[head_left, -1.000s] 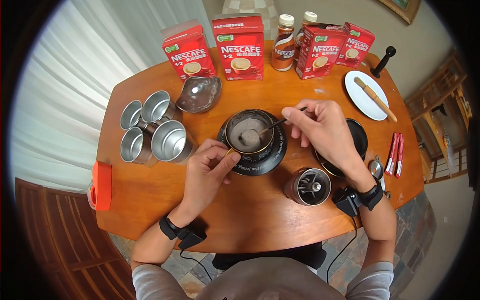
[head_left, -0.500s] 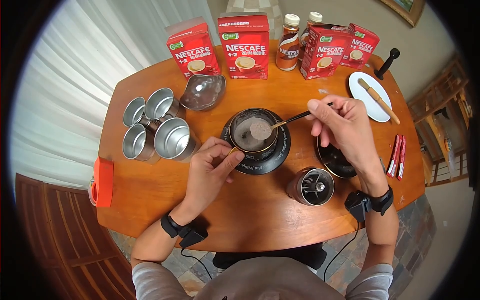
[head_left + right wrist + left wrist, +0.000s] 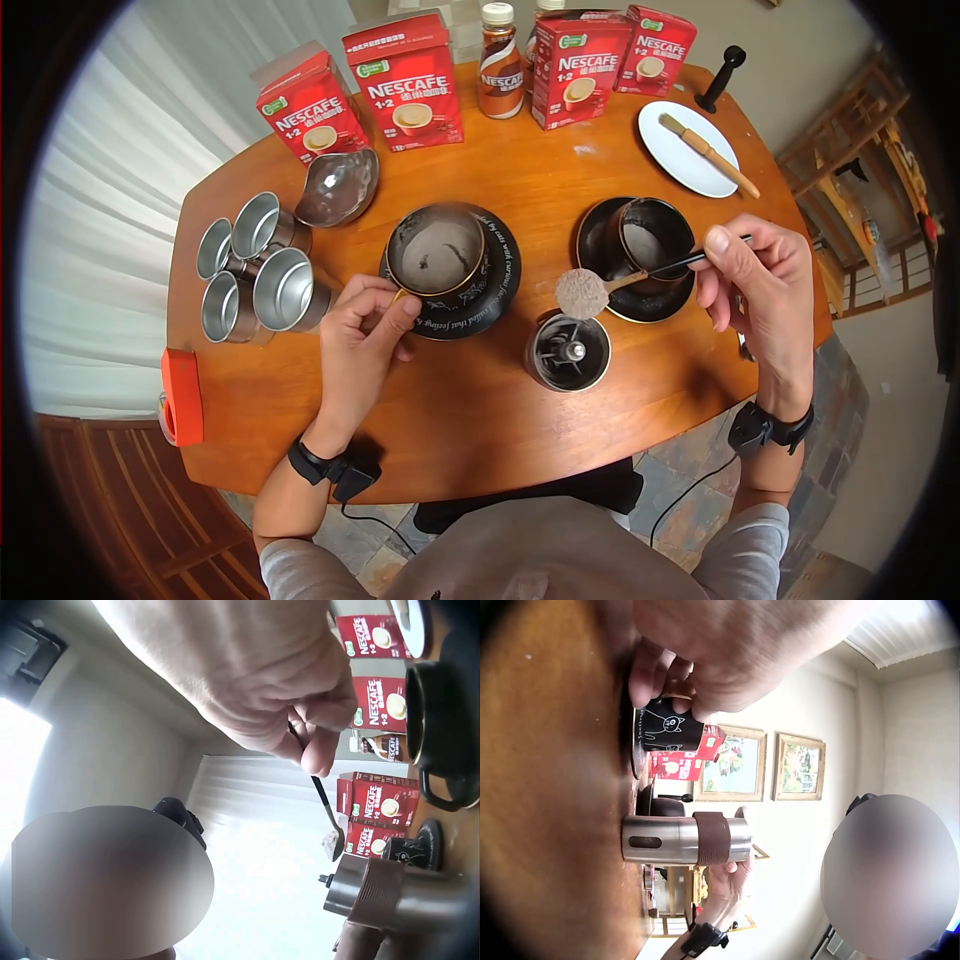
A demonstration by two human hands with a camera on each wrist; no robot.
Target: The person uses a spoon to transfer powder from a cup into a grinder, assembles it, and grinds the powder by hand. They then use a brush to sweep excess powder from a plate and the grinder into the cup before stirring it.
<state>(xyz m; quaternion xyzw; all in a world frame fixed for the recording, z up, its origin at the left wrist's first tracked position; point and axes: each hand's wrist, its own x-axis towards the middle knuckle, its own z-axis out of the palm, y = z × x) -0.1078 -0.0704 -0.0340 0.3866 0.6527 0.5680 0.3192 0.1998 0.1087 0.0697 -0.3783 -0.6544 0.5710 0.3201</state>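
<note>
My left hand (image 3: 362,325) pinches the handle of a black cup (image 3: 662,726) with white cat drawings. Grey-brown powder lies in this cup, which sits over a lettered black saucer (image 3: 506,262). In my right hand (image 3: 762,285) is the dark handle of a spoon (image 3: 677,264), gripped between thumb and fingers. A heap of powder (image 3: 581,294) fills the spoon's bowl, close over the far rim of a steel coffee grinder (image 3: 681,840) with a brown band. The grinder is uncovered, its shaft showing inside.
Right of the grinder, a second black cup (image 3: 429,705) stands on a saucer (image 3: 592,232). Steel cups (image 3: 285,290) and a dark glass bowl (image 3: 338,187) are at left. Nescafe boxes (image 3: 405,90) and bottles (image 3: 500,70) line the back. A brush (image 3: 708,153) lies across a white plate (image 3: 668,165).
The spoon has come up out of the left cup with powder and moved right to the grinder. The left hand keeps hold of the cup handle. The head view has shifted.
</note>
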